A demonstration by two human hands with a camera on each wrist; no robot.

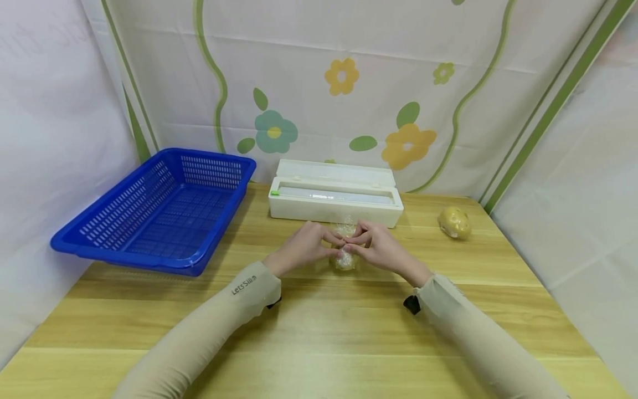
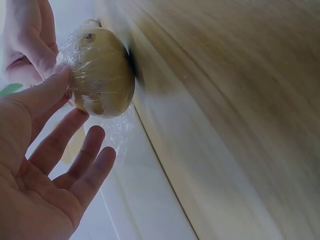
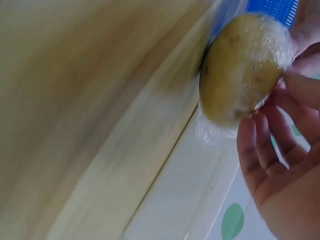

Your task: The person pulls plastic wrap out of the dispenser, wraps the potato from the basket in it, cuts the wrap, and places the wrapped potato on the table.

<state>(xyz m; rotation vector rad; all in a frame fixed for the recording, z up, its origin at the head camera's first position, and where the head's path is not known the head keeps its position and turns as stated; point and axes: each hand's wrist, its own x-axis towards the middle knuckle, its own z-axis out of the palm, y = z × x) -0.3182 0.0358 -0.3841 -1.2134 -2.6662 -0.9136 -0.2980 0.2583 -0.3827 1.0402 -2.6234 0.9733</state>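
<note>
A potato (image 2: 111, 75) with clear plastic wrap (image 3: 275, 42) around it sits on the wooden table, between both hands. My left hand (image 1: 311, 244) pinches the wrap on top of the potato with thumb and forefinger; its other fingers spread loosely beside it in the left wrist view. From the other side my right hand (image 1: 381, 246) pinches the wrap at the same spot, fingertips meeting the left ones. A loose flap of film sticks out on the far side, toward a white plastic-wrap dispenser box (image 1: 334, 209) with its lid raised.
A blue plastic basket (image 1: 199, 260) with slotted sides stands at the left. Another potato (image 1: 454, 223), shiny as if in film, lies at the right on the table (image 1: 324, 343). Flower-printed cloth (image 1: 309, 66) hangs behind, with white cloth on both sides.
</note>
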